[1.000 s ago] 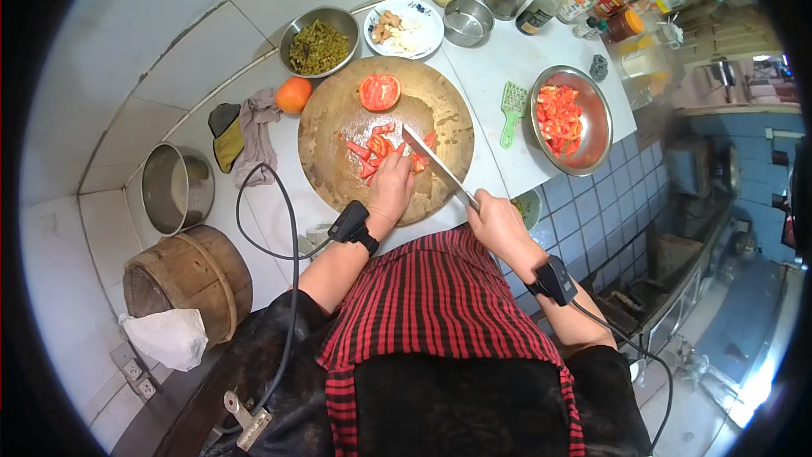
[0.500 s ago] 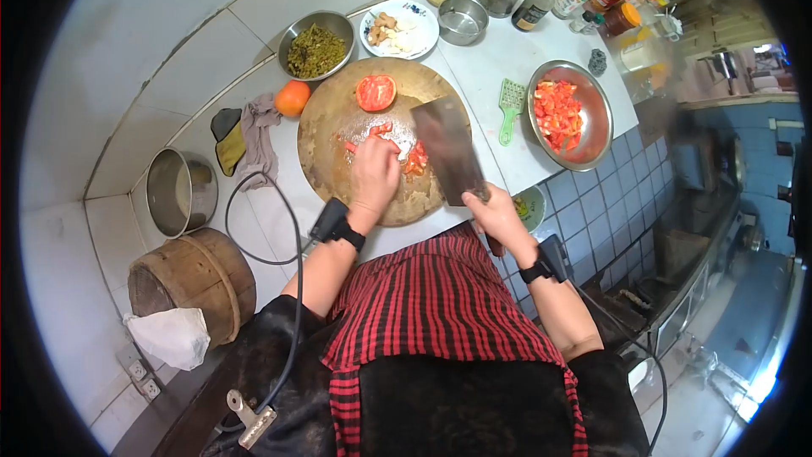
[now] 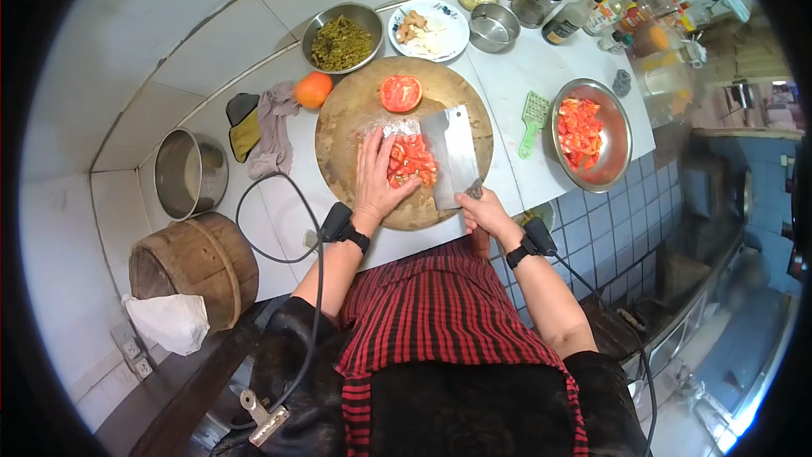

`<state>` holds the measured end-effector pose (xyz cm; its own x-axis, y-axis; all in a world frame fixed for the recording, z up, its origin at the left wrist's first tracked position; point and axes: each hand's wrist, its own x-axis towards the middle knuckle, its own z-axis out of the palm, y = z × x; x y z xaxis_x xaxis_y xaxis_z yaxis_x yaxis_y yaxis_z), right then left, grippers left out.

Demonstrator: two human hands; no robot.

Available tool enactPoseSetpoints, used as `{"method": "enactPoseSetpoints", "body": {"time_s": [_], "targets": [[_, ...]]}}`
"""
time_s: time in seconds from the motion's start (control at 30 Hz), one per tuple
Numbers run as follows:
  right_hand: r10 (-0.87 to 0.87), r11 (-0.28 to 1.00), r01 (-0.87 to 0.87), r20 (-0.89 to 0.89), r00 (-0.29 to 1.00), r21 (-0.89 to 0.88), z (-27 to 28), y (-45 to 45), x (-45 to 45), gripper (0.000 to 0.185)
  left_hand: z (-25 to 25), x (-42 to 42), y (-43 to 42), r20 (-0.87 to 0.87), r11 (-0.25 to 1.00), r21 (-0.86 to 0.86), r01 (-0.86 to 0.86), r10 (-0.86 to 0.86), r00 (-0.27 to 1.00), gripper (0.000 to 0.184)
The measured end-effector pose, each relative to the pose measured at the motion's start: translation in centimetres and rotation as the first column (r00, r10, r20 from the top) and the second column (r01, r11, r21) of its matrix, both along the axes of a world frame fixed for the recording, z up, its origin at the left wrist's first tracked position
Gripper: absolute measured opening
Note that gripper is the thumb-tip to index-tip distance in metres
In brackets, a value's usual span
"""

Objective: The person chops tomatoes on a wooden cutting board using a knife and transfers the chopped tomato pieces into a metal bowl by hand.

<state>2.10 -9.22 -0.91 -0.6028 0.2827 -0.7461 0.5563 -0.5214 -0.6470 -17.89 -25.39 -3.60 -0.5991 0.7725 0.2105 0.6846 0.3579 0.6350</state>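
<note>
A pile of chopped tomato point(image 3: 411, 160) lies on the round wooden chopping board point(image 3: 347, 101). My left hand point(image 3: 378, 179) rests against the pile's left side, fingers stretched out and thumb apart along its near edge. My right hand point(image 3: 487, 215) grips the handle of a broad cleaver point(image 3: 459, 156). The cleaver's blade lies low over the board, along the right side of the pile. Farther back on the board sits a tomato half point(image 3: 401, 93), cut face up. A whole tomato point(image 3: 314, 90) is beside the board at the left.
Right of the board are a green grater point(image 3: 534, 123) and a steel bowl of tomato pieces point(image 3: 626, 140). Behind stand a bowl of chopped greens point(image 3: 342, 41), a plate with ginger point(image 3: 454, 19), a small steel bowl point(image 3: 494, 27) and several bottles. A wooden bucket point(image 3: 199, 269) stands left.
My left hand has opened from bent fingers and now lies along the tomato. The cleaver has come down flat beside the pile, which is gathered together. The view has shifted slightly.
</note>
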Motion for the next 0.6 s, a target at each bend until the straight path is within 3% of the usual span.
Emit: {"method": "enactPoseSetpoints", "body": {"time_s": [0.1, 0.23, 0.3, 0.4, 0.6], "targets": [[0.065, 0.998, -0.065, -0.002, 0.998, 0.001, 0.1, -1.1, -2.0, 0.021, -0.2, 0.7, 0.6, 0.106, 0.998, 0.034, -0.06, 0.057, 0.993, 0.11], [0.141, 0.99, -0.141, -0.071, 0.987, -0.004, -1.4, -3.4, -3.6, 0.018, -1.1, 1.4, 2.0, 0.053, 0.99, 0.118, -0.083, 0.077, 0.996, 0.113], [0.199, 0.98, -0.201, -0.134, 0.971, -0.002, -2.0, -4.5, -4.1, 0.019, -1.4, 1.6, 2.2, 0.033, 0.986, 0.101, -0.132, 0.129, 0.991, 0.106], [0.206, 0.977, -0.212, -0.166, 0.964, -0.019, -1.6, -4.4, -3.9, 0.017, -1.3, 2.2, 3.0, 0.133, 0.955, 0.2, -0.217, 0.193, 0.972, 0.08], [0.102, 0.994, -0.095, -0.18, 0.978, 0.045, 2.7, 0.8, 1.2, 0.013, 2.6, 6.8, 10.2, 0.123, 0.949, 0.266, -0.169, 0.141, 0.982, 0.078]]}}
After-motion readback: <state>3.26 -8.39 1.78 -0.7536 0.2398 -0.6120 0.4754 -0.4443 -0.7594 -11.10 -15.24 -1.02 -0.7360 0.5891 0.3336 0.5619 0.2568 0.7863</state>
